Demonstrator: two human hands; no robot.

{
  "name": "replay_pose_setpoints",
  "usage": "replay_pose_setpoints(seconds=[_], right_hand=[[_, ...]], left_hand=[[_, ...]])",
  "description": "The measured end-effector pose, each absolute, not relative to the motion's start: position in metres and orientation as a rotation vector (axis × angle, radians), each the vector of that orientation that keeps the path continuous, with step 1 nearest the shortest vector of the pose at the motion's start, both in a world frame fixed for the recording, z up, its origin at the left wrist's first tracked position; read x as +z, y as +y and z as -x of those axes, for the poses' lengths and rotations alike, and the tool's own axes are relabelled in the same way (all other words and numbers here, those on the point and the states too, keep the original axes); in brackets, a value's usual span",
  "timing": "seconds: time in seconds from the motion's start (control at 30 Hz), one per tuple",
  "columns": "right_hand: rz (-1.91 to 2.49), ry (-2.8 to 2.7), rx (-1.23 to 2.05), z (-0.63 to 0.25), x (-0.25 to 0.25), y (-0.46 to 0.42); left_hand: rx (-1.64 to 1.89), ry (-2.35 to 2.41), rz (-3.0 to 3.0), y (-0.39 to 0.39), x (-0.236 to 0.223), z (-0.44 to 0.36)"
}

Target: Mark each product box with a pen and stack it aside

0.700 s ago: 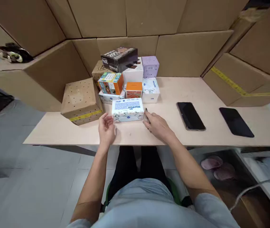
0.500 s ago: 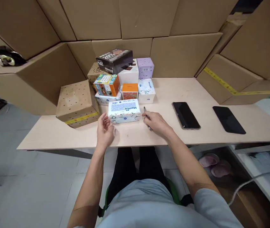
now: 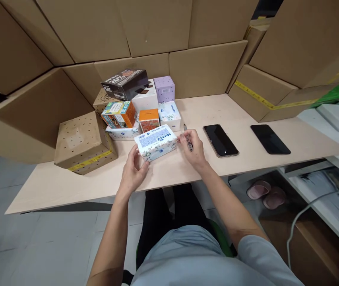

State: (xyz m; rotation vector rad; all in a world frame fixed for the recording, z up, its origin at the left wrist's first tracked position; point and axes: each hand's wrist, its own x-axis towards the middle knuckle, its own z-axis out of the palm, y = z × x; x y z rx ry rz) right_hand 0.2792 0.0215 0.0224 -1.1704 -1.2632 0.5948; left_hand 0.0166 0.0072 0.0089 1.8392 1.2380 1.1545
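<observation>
A white packet of tissues [image 3: 156, 143] with blue print and a leaf pattern sits at an angle near the desk's front. My left hand [image 3: 132, 169] grips its left end, thumb at the lower front corner and fingers round the side. At the other end, the fingertips of my right hand [image 3: 193, 149] meet the packet's right side. A slim pen [image 3: 189, 143] is held among the fingers of that hand, its tip pointing away from me. Right behind the packet stands a small orange box [image 3: 149, 119].
Behind are stacked a black box [image 3: 125, 84], a colourful orange box [image 3: 119, 114], a purple box [image 3: 165, 89] and another tissue packet [image 3: 169, 115]. A dotted cardboard box [image 3: 81, 139] stands left. Two dark phones, one nearer [image 3: 221, 140] and one farther right [image 3: 270, 139], lie on the desk [image 3: 208, 111].
My left hand has closed on the tissue packet, which has turned, its right end now farther back. My right hand has brought the pen along and its fingertips reach the packet. The view has swung right.
</observation>
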Motion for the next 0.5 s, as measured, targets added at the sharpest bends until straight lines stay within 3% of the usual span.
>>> replay_pose_setpoints(seconds=[0.27,0.5], right_hand=[[1.188,-1.217,0.702,-0.283,0.013,0.027],[1.116,-1.234,0.702,-0.281,0.024,0.022]], left_hand=[[1.058,1.384,-1.649,0.018,0.021,-0.019],[1.078,1.082,-1.58,0.034,0.035,-0.023]])
